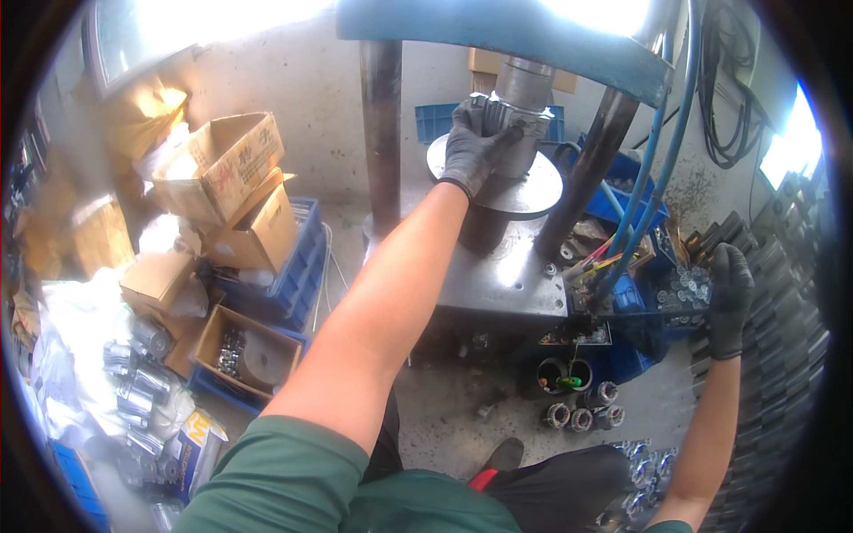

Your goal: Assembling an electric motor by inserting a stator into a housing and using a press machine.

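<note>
A silvery cylindrical metal housing (517, 147) stands upright on a round steel plate (524, 202) on the press bed. The ram (522, 82) of the blue press (498, 25) comes down on its top. My left hand (473, 147), in a dark glove, grips the housing's left side, thumb across its front. Far to the right is my right hand (730, 298), gloved too, raised with its fingers curled together. A dark bar runs from the press toward it; what the fingers hold, if anything, is hidden.
Steel columns (382, 124) flank the plate, and blue hoses (668, 142) hang at right. Opened cardboard boxes (218, 169) sit on blue crates (306, 266) at left. Several ring-ended parts (582, 417) stand on the floor beside my foot. Rows of metal parts (782, 338) are stacked at far right.
</note>
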`<state>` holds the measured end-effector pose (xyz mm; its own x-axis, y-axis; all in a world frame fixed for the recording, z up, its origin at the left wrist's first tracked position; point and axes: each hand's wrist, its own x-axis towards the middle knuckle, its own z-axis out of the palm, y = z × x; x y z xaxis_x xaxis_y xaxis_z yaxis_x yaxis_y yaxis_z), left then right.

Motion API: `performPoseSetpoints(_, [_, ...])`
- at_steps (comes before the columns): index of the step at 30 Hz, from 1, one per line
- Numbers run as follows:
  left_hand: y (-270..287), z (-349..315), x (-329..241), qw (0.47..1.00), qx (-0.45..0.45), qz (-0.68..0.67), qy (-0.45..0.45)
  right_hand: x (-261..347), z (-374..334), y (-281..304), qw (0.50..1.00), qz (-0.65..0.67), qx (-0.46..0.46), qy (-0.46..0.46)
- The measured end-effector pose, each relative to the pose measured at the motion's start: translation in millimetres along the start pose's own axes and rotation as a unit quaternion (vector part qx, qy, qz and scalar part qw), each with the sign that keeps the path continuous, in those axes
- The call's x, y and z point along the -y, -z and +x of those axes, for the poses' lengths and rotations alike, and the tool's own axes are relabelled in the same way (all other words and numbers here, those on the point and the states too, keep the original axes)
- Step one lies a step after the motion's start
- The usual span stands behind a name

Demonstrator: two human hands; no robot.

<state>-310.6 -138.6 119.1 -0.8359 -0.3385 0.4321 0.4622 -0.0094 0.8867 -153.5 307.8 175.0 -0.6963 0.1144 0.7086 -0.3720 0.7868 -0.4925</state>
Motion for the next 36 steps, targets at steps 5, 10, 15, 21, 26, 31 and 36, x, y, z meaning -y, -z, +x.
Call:
performPoseSetpoints(5, [12.6,0.1,0.2,1.0,-0.011,0.015,-0.022,7.3,-64.9,27.3,0.971,-0.11,0.14,0.159])
performPoseSetpoints(10, [4.8,-3.0,-7.0,1.0,-0.001,-0.01,-0.01,15.6,-190.9,70.6,0.899,-0.106,0.423,-0.04])
performPoseSetpoints(15, [2.9,-6.9,-9.2,0.999,0.011,-0.033,-0.001,40.4,-203.8,62.2,0.884,-0.142,0.443,-0.033])
performPoseSetpoints(21, [2.5,-3.0,-2.7,0.997,0.01,-0.072,-0.003,39.9,-202.7,63.3,0.889,-0.167,0.426,-0.031])
performPoseSetpoints(26, [3.5,-1.6,-0.4,0.999,0.006,-0.04,-0.008,42.7,-203.7,61.1,0.901,-0.161,0.4,-0.039])
performPoseSetpoints(31, [4.0,-4.9,-7.2,1.0,0.015,-0.024,0.009,34.4,-207.2,61.8,0.905,-0.169,0.39,-0.027])
performPoseSetpoints(36, [8.1,-2.4,-7.0,0.999,0.011,0.009,0.032,31.4,-208.5,62.4,0.912,-0.158,0.38,-0.014])
